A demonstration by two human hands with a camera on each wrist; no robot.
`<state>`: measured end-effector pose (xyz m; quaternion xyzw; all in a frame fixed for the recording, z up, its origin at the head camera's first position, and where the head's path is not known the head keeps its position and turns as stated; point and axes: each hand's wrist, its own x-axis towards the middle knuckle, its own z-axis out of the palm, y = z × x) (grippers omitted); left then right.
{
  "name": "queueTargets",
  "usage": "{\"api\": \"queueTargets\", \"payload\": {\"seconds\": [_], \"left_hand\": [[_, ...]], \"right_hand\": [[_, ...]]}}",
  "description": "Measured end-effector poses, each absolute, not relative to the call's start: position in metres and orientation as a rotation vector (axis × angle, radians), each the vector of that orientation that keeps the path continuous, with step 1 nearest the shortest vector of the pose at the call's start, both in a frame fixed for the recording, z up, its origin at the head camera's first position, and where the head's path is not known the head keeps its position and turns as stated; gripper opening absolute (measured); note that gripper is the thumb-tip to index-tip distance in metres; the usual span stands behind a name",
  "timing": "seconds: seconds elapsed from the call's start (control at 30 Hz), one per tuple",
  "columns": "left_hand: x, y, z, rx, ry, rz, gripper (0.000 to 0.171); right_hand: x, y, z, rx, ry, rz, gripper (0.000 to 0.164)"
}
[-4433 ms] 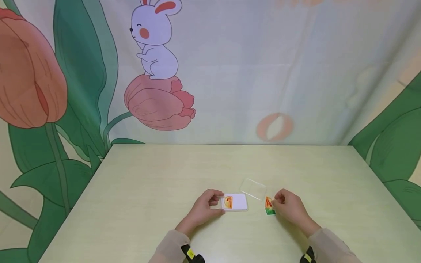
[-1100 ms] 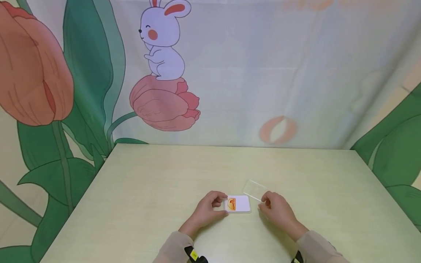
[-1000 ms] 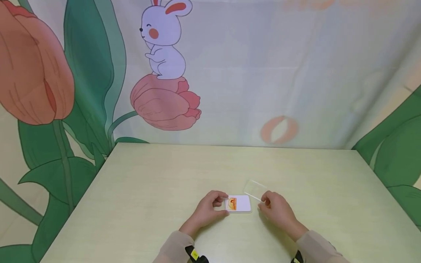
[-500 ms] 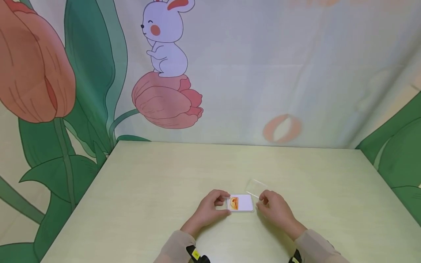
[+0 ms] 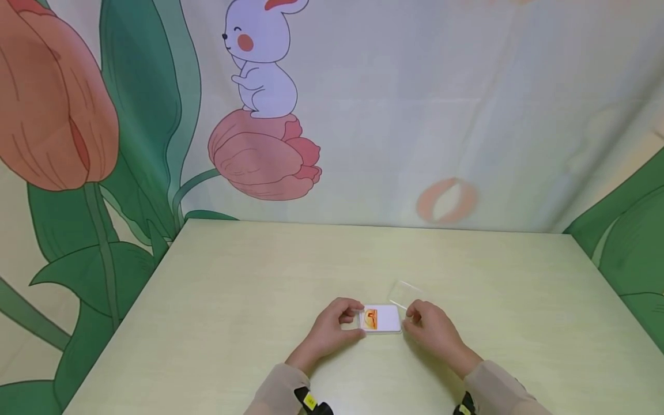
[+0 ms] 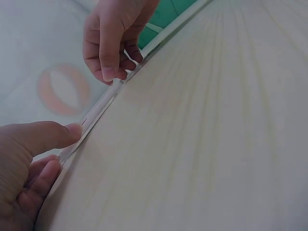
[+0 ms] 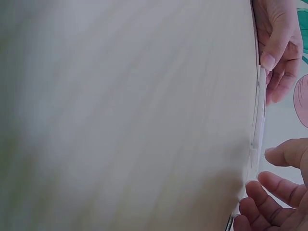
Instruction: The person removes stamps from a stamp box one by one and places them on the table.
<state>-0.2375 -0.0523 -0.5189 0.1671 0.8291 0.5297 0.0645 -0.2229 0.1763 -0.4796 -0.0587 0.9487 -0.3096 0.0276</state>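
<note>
A flat clear plastic box (image 5: 389, 320), filled with white cards, lies on the table; an orange picture shows at its left end. My left hand (image 5: 332, 328) holds that end, thumb on the near side and fingers on the far side. At the box's right end is my right hand (image 5: 434, 329). The right wrist view shows this same right hand (image 7: 281, 192) with thumb and loosely bent fingers apart, and nothing plainly gripped between them. Behind it lies a clear lid (image 5: 402, 293), its right corner partly hidden by the fingers.
The pale wooden table (image 5: 259, 271) extends around both hands. A printed curtain (image 5: 373, 115) with a rabbit and tulips hangs along its back edge. Black straps with yellow labels are on both wrists.
Since the oldest frame, my right hand has moved left to the box's end, and the small orange-and-green piece it pinched is out of sight. My left hand keeps its hold on the box.
</note>
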Motion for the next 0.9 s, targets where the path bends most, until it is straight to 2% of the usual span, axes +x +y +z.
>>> {"api": "queueTargets", "payload": {"seconds": [0.33, 0.9], "left_hand": [[-0.239, -0.053, -0.519, 0.52, 2.502, 1.628, 0.031], [-0.238, -0.053, -0.518, 0.481, 2.484, 1.605, 0.036]], "right_hand": [[-0.225, 0.174, -0.478, -0.151, 2.907, -0.939, 0.013], [-0.227, 0.165, -0.481, -0.215, 2.912, -0.968, 0.012]]}}
